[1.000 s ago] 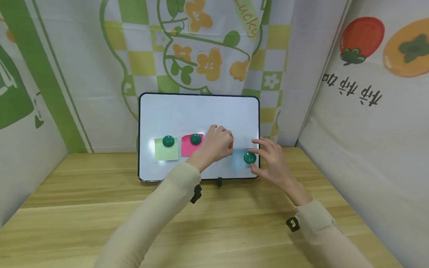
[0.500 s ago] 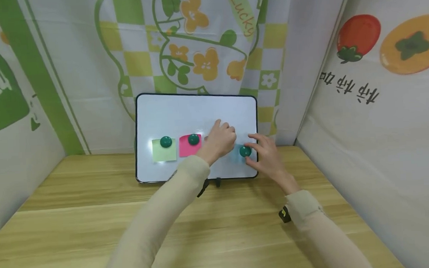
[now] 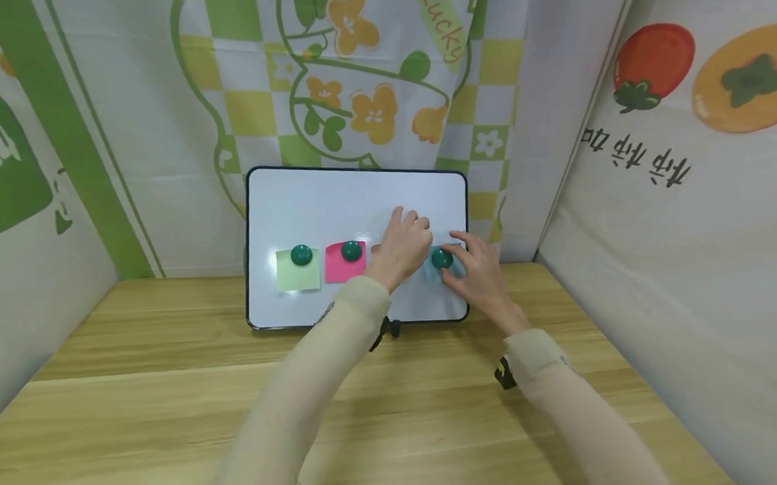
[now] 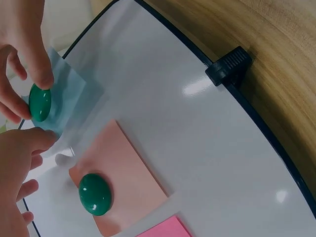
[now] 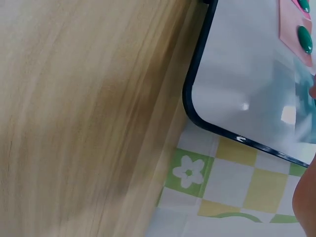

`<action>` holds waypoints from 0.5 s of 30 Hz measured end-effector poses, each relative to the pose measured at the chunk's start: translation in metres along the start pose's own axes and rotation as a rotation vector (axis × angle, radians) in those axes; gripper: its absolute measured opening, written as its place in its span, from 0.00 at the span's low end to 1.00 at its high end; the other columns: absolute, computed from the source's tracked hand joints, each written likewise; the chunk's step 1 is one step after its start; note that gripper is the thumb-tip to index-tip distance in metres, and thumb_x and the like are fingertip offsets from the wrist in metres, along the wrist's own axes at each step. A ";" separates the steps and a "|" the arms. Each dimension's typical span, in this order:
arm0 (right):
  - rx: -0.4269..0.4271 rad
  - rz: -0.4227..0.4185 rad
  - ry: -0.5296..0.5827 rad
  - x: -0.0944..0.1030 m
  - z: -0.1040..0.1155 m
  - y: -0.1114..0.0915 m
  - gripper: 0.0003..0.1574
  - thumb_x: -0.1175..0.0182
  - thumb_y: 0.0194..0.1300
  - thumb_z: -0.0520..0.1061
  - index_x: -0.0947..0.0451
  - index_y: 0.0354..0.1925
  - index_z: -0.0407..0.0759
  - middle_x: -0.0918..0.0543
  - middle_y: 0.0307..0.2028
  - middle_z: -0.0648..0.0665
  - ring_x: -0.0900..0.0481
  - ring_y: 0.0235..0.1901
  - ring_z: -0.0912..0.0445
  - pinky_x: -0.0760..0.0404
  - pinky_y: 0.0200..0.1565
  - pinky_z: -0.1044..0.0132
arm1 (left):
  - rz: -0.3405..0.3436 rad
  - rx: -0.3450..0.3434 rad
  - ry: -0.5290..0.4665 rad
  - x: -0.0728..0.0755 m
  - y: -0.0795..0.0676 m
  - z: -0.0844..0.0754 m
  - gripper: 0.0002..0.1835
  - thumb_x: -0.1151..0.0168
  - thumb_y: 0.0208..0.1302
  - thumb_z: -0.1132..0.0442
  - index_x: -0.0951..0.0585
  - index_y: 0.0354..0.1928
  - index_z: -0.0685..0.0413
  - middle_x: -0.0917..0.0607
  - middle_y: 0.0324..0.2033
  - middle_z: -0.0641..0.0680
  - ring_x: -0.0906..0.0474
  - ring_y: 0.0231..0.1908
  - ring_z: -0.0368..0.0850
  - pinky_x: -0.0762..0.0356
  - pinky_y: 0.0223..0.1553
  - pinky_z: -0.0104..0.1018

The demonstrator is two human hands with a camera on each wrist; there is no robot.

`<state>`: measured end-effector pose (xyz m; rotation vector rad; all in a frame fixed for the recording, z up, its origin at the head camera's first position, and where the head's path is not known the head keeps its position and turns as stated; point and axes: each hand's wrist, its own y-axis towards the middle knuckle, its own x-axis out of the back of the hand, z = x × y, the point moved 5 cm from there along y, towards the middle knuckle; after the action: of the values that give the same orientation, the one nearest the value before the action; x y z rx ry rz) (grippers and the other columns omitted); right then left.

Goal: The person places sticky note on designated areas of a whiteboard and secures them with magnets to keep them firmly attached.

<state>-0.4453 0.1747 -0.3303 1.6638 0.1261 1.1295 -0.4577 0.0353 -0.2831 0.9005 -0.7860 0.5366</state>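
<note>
salmon note (image 3: 375,250): mostly hidden by left hand (image 3: 402,249) | right-wrist view: blurred

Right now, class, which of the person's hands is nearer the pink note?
Left. The left hand lies just beside the pink note; the right hand is farther off, pinching a green magnet.

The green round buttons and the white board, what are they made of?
The round green magnet in the right hand's grip looks like glossy hard plastic: a white glint sits on its dome. The black-framed whiteboard looks like smooth coated metal, as it mirrors light spots, though that stays a guess.
</note>
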 end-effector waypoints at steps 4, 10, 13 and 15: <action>-0.020 -0.010 -0.005 -0.002 0.000 0.001 0.25 0.29 0.54 0.42 0.19 0.50 0.34 0.24 0.60 0.34 0.25 0.58 0.37 0.27 0.58 0.41 | -0.033 -0.013 0.028 -0.001 0.004 -0.003 0.08 0.39 0.67 0.61 0.12 0.37 0.46 0.14 0.43 0.47 0.22 0.50 0.48 0.33 0.64 0.51; -0.038 -0.010 -0.008 -0.007 -0.001 0.006 0.25 0.29 0.55 0.41 0.19 0.51 0.33 0.23 0.60 0.33 0.25 0.57 0.37 0.26 0.58 0.40 | 0.001 0.017 0.071 -0.005 0.006 -0.002 0.08 0.39 0.68 0.59 0.11 0.39 0.46 0.15 0.47 0.48 0.23 0.54 0.49 0.34 0.67 0.53; -0.054 0.001 -0.045 -0.011 -0.004 0.009 0.25 0.29 0.55 0.43 0.19 0.51 0.34 0.23 0.60 0.34 0.24 0.57 0.38 0.25 0.58 0.42 | 0.015 0.025 0.070 -0.007 0.007 -0.001 0.07 0.38 0.67 0.59 0.12 0.40 0.47 0.15 0.49 0.49 0.24 0.56 0.50 0.35 0.68 0.54; -0.069 0.003 -0.061 -0.012 -0.007 0.011 0.26 0.29 0.54 0.43 0.18 0.51 0.35 0.23 0.60 0.35 0.24 0.57 0.39 0.25 0.58 0.42 | 0.021 0.022 0.076 -0.008 0.008 -0.001 0.07 0.36 0.65 0.59 0.12 0.41 0.47 0.16 0.50 0.49 0.26 0.57 0.50 0.36 0.69 0.54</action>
<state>-0.4618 0.1680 -0.3294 1.6360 0.0445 1.0726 -0.4676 0.0397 -0.2863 0.8882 -0.7220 0.5958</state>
